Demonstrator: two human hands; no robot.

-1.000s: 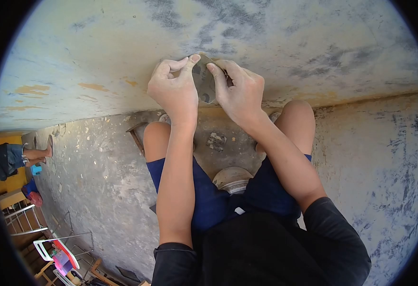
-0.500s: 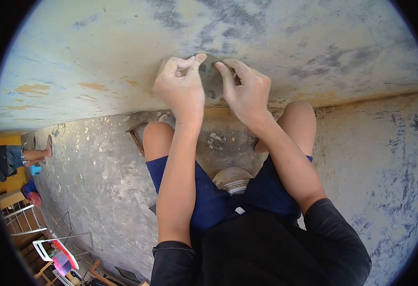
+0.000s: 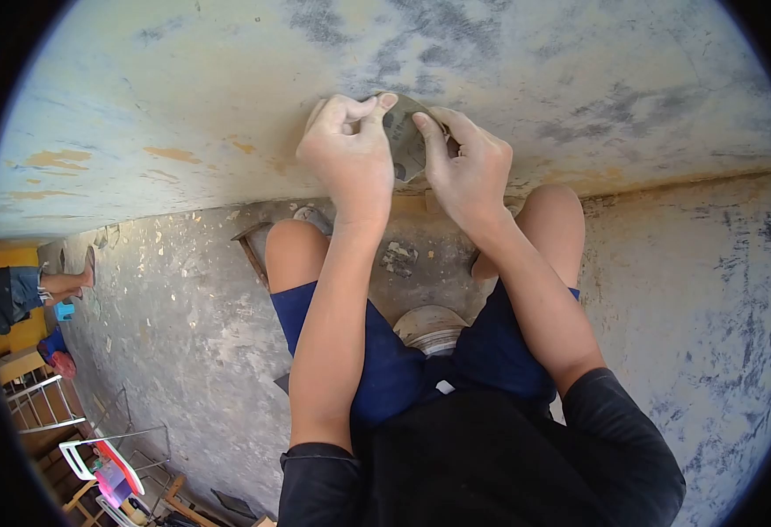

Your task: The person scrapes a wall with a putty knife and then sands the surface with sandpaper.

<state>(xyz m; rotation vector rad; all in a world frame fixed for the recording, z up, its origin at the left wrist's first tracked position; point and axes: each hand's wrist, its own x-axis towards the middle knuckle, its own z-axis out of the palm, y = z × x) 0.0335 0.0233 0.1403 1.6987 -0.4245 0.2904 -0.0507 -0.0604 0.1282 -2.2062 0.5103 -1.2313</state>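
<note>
Between my two hands is a thin, grey-green sanding disc with a curved edge and dark printing on the side facing me. My left hand pinches its left edge, with the thumb on the near face. On the right edge, my right hand grips it the same way, thumb on top and fingers curled behind. The disc is up against the patchy pale wall; its far side is hidden. Whitish dust covers both hands.
My bare knees flank a round, light-coloured seat or bucket. A wooden-looking bar lies by my left knee. Far left are another person's legs, a blue stool, a metal rack and a red-and-white chair.
Both hands have shifted slightly to the right along the wall, carrying the sanding disc with them. The grip on it looks the same.
</note>
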